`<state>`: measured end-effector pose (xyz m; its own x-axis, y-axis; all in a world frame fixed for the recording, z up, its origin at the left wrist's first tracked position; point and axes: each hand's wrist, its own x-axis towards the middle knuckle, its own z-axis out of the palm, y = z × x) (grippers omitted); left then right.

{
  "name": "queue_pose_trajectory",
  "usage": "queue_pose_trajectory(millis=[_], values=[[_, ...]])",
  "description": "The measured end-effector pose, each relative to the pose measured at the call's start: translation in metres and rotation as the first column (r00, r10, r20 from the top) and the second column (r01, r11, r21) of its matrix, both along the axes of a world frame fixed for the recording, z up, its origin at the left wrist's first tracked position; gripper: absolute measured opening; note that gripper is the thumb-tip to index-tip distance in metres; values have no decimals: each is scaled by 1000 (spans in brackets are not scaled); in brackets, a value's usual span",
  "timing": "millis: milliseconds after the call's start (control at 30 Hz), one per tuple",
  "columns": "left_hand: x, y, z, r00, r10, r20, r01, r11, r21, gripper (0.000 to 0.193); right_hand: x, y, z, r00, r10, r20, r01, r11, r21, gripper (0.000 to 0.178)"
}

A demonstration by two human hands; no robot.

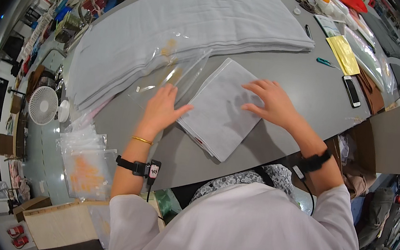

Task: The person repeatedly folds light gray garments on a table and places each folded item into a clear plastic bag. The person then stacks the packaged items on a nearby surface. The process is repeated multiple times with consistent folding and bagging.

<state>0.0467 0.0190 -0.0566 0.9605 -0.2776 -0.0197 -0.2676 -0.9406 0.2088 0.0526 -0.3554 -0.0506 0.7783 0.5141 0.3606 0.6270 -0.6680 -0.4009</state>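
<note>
In the head view, a folded light-grey cloth (234, 109) is seen lying flat on the grey table (307, 93), between the two hands and turned at an angle to the near edge. The left hand (161, 106) is held at the left side of the cloth, its thumb spread away from the fingers and pointed toward the cloth's edge. Its fingertips are placed at the near end of a clear plastic bag (181, 77); whether the bag is pressed by them cannot be told. The right hand (272, 102) is held over the right part of the cloth, with thumb and fingers spread and a shadow cast below; whether the cloth is touched cannot be told.

The far side of the table is covered by a large layered stack of grey fabric (197, 16), which is partly overlapped by the bag. At the right, teal thread snips (324, 62), a yellow packet (343, 55) and a smartphone (351, 92) are laid out. At the left edge, more plastic bags (84, 168) are hung, with a white fan (43, 105) seen beyond.
</note>
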Motion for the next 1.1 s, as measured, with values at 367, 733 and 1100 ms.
queue_pose_trajectory(millis=[367,733,1100], values=[[-17,18,-73,985,-24,173,20,999,29,77,-21,170,-91,1000,-3,16,6,989,-148,90],[-54,5,-73,983,-157,-98,117,937,-329,32,-14,32,-85,965,-196,173,162,968,189,23],[-55,-47,-9,993,-15,115,63,901,-429,61,-42,120,-91,986,-12,168,10,1000,15,18]])
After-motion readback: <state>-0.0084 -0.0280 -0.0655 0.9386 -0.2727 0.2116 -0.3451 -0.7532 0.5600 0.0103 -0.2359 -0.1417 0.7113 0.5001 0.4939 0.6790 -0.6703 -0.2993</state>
